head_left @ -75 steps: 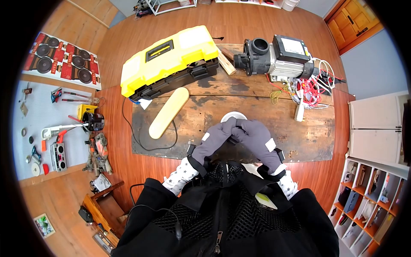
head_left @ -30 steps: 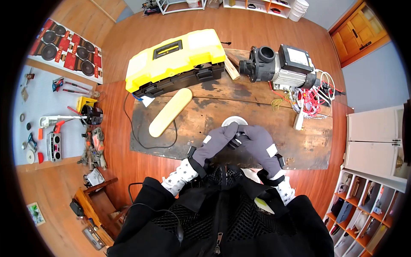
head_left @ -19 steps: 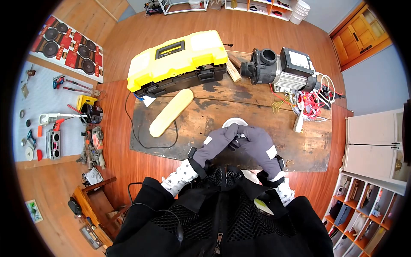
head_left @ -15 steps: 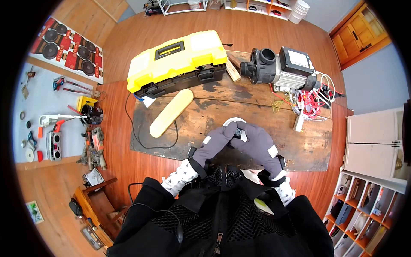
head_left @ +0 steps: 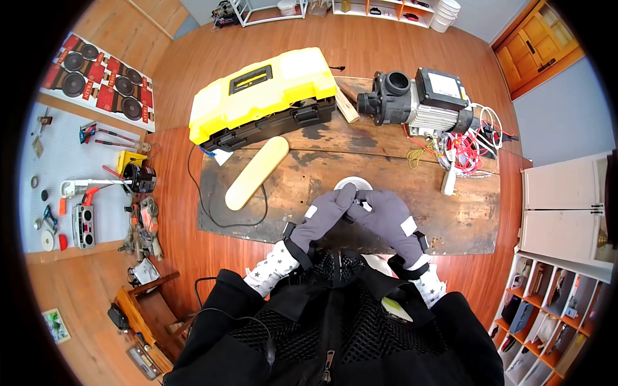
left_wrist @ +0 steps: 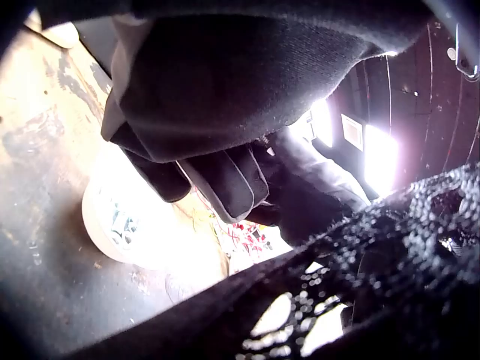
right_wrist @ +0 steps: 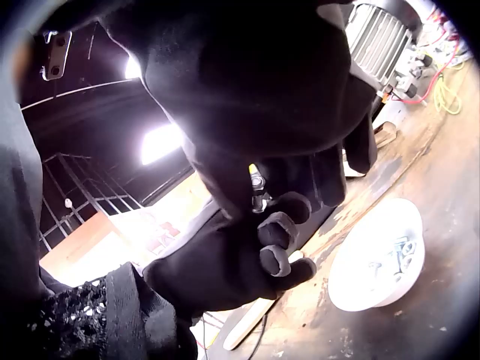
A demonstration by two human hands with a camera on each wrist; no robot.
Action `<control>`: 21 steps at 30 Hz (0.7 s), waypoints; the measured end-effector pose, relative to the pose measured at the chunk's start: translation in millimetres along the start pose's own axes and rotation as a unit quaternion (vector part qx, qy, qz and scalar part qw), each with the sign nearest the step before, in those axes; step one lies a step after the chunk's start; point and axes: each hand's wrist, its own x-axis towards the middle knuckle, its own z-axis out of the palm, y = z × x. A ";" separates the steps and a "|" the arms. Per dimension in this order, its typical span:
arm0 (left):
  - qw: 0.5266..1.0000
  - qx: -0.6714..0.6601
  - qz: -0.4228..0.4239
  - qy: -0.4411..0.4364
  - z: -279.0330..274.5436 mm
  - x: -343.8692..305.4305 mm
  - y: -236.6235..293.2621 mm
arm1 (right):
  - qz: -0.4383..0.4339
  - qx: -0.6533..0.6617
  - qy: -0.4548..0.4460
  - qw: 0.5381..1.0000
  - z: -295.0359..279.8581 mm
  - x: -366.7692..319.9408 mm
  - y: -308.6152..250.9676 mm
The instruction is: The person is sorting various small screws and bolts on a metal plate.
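Both hands wear dark grey gloves and meet at the near side of the worktable, fingertips together. Between them a small shiny metal bolt [right_wrist: 258, 182] shows in the right wrist view, mostly covered by fingers. My left hand [head_left: 329, 210] pinches it from one side with curled fingers. From the other side my right hand [head_left: 387, 217] grips it, thumb and fingers bent inward. Just beyond the fingers stands a white bowl [head_left: 351, 182], partly hidden by them in the head view. Several loose metal bolts [right_wrist: 396, 259] lie inside that bowl.
A yellow-lidded toolbox [head_left: 264, 93] stands at the back left of the wooden table [head_left: 315, 170]. Before it lies a long yellow rounded board [head_left: 257, 174] with a black cable. A motor pump [head_left: 418, 103] and tangled wires [head_left: 463, 154] occupy the right back.
The hands stay together above the table's near side. Half a second ago the fingers showed more of the metal piece; now they have drawn in over it. The head view has shifted slightly.
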 end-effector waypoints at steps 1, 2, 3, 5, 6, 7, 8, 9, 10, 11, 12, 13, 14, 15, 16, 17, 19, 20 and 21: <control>1.000 -0.005 0.001 -0.003 0.3 -1.1 3.0 | 0.001 0.003 0.005 1.000 5.6 -0.8 12.3; 1.000 -0.005 0.001 -0.004 -0.9 -0.7 3.3 | 0.001 0.005 0.010 1.000 4.0 0.9 8.8; 0.998 -0.035 -0.028 -0.032 -3.3 -0.4 3.7 | 0.001 0.006 0.011 1.000 1.8 0.8 5.2; 0.994 -0.066 -0.058 -0.060 -4.5 1.1 1.4 | 0.003 0.003 0.056 0.998 -6.5 -0.1 -8.2; 0.997 -0.051 -0.034 -0.037 -3.6 3.1 -2.9 | 0.003 0.003 0.056 0.998 -9.8 -0.2 -14.1; 0.999 -0.037 -0.010 -0.014 -2.8 4.7 -5.6 | -0.003 0.010 0.050 0.999 -12.7 -0.1 -18.9; 0.999 -0.036 -0.009 -0.014 -2.2 4.8 -4.7 | -0.010 0.017 0.044 0.999 -14.7 0.2 -21.5; 1.000 -0.024 -0.012 -0.008 -1.8 4.2 -3.4 | -0.010 0.017 0.044 0.999 -16.0 0.3 -22.5; 1.000 -0.013 -0.014 -0.002 -1.4 3.7 -2.1 | 0.011 -0.009 0.018 1.000 -17.1 0.3 -23.0; 1.000 -0.013 -0.014 -0.002 -1.3 3.4 -0.6 | 0.033 -0.035 -0.007 0.999 -18.0 0.4 -22.9; 1.000 -0.021 -0.016 -0.014 -1.5 3.3 0.9 | 0.033 -0.035 -0.007 0.999 -16.1 0.9 -17.5; 0.999 -0.030 -0.019 -0.027 -1.8 3.3 1.7 | 0.025 -0.017 -0.019 0.999 -11.7 1.8 -7.3; 0.999 -0.029 -0.019 -0.027 -2.5 4.5 -0.4 | 0.017 0.000 -0.032 0.999 -9.5 2.8 -2.0; 0.998 -0.044 -0.031 -0.039 -3.6 6.6 -4.9 | 0.017 0.000 -0.032 0.999 -7.5 2.5 2.2; 0.996 -0.059 -0.044 -0.051 -4.2 8.2 -8.3 | 0.012 -0.006 -0.010 1.000 -5.9 2.0 5.4; 0.996 -0.058 -0.044 -0.051 -3.9 9.2 -9.6 | 0.008 -0.012 0.012 1.000 -8.4 3.3 0.0; 0.999 -0.031 -0.024 -0.022 -2.7 10.1 -11.7 | 0.019 -0.014 0.006 1.000 -16.4 2.5 -14.1; 0.999 -0.031 -0.024 -0.022 -2.2 9.0 -9.0 | 0.031 -0.016 -0.001 0.999 -20.2 2.8 -21.3; 1.000 -0.010 -0.010 -0.009 -1.7 7.3 -4.9 | 0.031 -0.016 -0.001 0.999 -19.3 3.0 -20.1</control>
